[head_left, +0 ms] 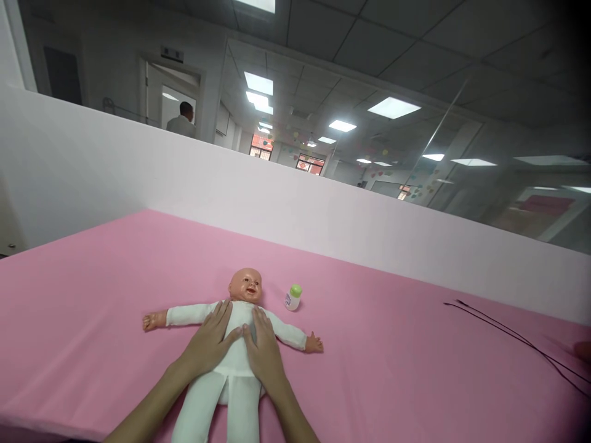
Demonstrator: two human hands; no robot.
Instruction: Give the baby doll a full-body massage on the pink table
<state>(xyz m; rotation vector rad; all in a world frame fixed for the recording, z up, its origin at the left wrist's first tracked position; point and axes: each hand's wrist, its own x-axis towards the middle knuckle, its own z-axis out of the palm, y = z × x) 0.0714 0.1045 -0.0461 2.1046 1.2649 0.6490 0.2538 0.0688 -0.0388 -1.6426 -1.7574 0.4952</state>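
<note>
A baby doll (240,360) with a white cloth body lies face up, arms spread, its legs toward me. My left hand (210,341) rests flat on the left side of its chest, fingers stretched toward the shoulder. On the other side of the chest lies my right hand (262,344), palm down with fingers extended. Both thumbs point inward and nearly meet over the middle of the chest. Beside the doll's head, to the right, a small white bottle with a green cap (293,297) stands upright, apart from my hands.
The doll lies on a pink-covered table (383,363). Thin black cords (512,335) cross its right side. A low white wall (295,209) with glass above runs along the back. Beyond it, a person (183,120) is near a doorway.
</note>
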